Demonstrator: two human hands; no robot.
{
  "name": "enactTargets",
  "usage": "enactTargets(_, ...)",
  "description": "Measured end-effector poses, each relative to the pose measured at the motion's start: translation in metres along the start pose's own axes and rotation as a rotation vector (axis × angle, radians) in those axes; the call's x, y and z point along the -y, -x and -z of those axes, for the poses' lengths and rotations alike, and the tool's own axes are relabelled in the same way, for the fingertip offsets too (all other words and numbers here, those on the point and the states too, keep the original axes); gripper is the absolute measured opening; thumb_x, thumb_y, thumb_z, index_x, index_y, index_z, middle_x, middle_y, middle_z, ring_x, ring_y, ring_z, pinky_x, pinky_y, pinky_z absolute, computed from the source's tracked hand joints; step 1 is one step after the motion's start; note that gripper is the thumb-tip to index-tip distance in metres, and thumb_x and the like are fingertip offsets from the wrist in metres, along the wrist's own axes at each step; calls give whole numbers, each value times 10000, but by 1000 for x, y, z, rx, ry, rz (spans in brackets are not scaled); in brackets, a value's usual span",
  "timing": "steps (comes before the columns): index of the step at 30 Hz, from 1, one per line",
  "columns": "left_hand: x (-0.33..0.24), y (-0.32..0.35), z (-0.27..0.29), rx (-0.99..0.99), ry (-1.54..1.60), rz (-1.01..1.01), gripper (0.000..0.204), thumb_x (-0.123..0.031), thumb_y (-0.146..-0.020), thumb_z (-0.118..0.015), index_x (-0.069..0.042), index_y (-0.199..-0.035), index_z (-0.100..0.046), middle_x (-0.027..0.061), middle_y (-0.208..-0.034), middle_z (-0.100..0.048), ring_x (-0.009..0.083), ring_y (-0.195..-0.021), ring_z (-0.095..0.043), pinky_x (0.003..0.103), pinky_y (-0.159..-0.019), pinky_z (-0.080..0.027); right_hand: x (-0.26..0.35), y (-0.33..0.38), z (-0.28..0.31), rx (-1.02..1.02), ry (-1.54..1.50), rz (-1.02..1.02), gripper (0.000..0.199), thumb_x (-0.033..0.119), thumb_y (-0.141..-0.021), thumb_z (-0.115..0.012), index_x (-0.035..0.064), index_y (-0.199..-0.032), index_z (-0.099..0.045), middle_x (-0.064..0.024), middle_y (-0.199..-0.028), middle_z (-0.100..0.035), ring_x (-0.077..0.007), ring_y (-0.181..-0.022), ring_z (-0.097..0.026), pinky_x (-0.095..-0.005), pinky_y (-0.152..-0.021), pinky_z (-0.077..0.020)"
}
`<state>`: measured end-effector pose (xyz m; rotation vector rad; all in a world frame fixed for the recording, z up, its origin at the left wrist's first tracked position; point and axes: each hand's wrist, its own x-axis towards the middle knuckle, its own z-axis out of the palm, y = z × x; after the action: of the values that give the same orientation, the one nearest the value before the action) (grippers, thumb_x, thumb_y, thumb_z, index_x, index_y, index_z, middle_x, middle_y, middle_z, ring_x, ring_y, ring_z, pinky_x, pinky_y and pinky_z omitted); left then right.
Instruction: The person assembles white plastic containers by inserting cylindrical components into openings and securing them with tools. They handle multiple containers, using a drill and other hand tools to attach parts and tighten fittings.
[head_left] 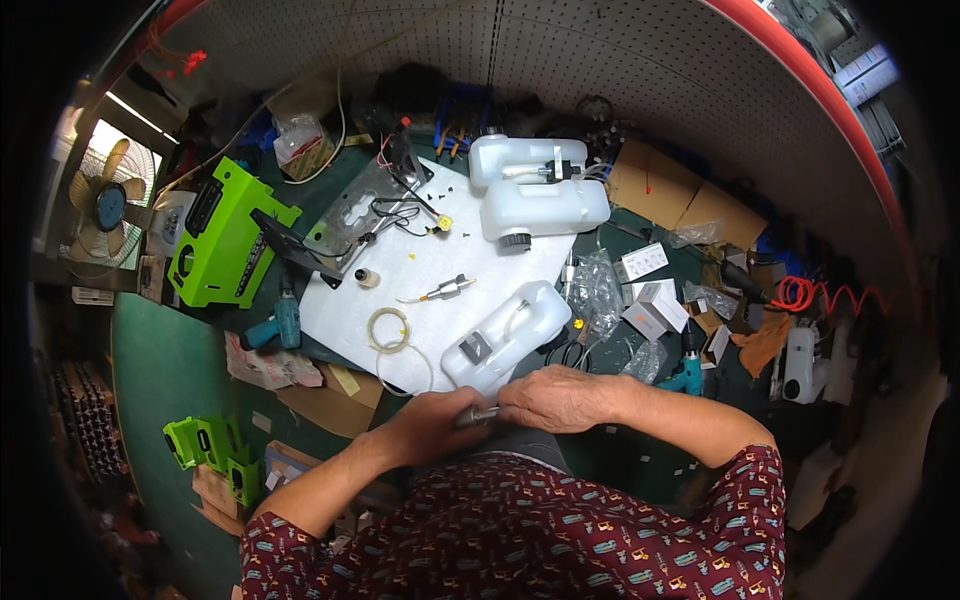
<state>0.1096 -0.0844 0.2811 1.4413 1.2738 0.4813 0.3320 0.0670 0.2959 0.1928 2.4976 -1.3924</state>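
My left hand (428, 424) is closed around a small grey metal cylindrical part (474, 416) at the near edge of the bench. The fingers of my right hand (555, 398) are curled at the part's thin end and seem to pinch it. Just beyond both hands a translucent white plastic tank (522, 325) lies tilted, with a dark square piece on its side. A metal fitting with a short tube (448, 289) rests on the white sheet (335, 318). Nearer to my left hand lies a coil of clear tubing (388, 330).
Two more white tanks (545, 208) stand at the back. A bracket with wires (370, 215) and a green housing (225, 235) are at the left, by a teal power drill (287, 318). Small white boxes (655, 308), plastic bags (597, 290) and another drill (686, 374) lie right.
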Motion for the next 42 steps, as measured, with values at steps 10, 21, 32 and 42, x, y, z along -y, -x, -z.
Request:
enactTargets(10,149,30,8,-427,207,225,347,-57,-891,-775,-20,-1191,-606,98,-1113,-701,166,-1087,-657,321,-956,-518,-90,66,-8,-348,344,-408,311,223,-963,-705,56,-1224,-679,-178,-1058,-729,-375,-1033,-705,-481,-908,-570)
enactTargets(21,170,-37,-70,-560,205,111,460,-129,-883,-791,17,-1284,-622,174,-1140,-710,272,-1075,-696,367,-948,-546,-100,-40,-95,-758,64,-357,356,153,-833,-821,56,-1149,-689,-133,-1068,-692,-370,-1057,-623,-480,-917,-534)
enactTargets(32,151,-44,-65,-601,-86,-57,456,-35,-830,-770,6,-1264,-635,188,-1096,-670,393,-1003,-677,431,-853,-567,-94,-53,-113,-761,80,-374,541,177,-826,-839,68,-1328,-672,-126,-1251,-705,-343,-1106,-579,-449,-1014,-454)
enactTargets(42,141,-36,-70,-705,-356,22,404,-105,-838,-835,-9,-1208,-703,164,-956,-676,374,-861,-692,458,-720,-564,-97,-59,-122,-750,66,-392,594,158,-850,-811,51,-1409,-643,-147,-1298,-666,-362,-1136,-551,-461,-1015,-451)
